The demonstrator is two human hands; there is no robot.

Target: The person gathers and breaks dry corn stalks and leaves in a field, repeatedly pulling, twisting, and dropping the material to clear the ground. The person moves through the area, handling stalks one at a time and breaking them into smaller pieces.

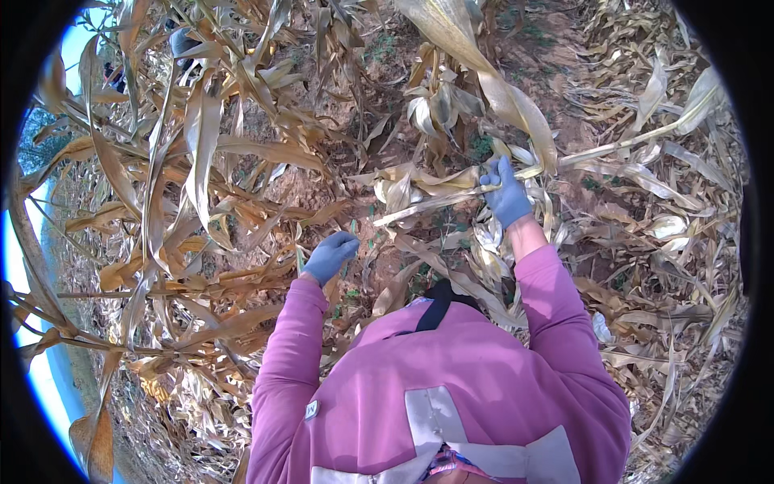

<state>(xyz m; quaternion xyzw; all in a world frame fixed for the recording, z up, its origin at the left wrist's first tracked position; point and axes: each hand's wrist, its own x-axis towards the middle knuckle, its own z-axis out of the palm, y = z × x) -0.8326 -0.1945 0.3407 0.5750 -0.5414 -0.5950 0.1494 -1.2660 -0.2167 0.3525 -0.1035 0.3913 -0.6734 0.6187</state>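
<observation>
My right hand (507, 192), in a blue-grey work glove, grips a dry corn stalk (423, 209). The stalk lies roughly crosswise before me, its pale bare end to the left and its leafy end (635, 140) to the far right. A husk-covered corn ear (399, 192) sits beside the stalk, left of this hand. My left hand (331, 255), gloved alike, is curled into a fist near dry leaves. Nothing shows inside it, though its palm side is hidden. Below my right hand hang pale corn husks (488, 242).
Dry standing corn plants (199, 145) crowd the left, with leaves close to my left arm. Another husked ear (432, 112) hangs ahead. Fallen stalks and leaves (659, 199) cover the right side. Yellow corn cobs (154, 389) lie at lower left. Reddish soil (302, 181) shows between plants.
</observation>
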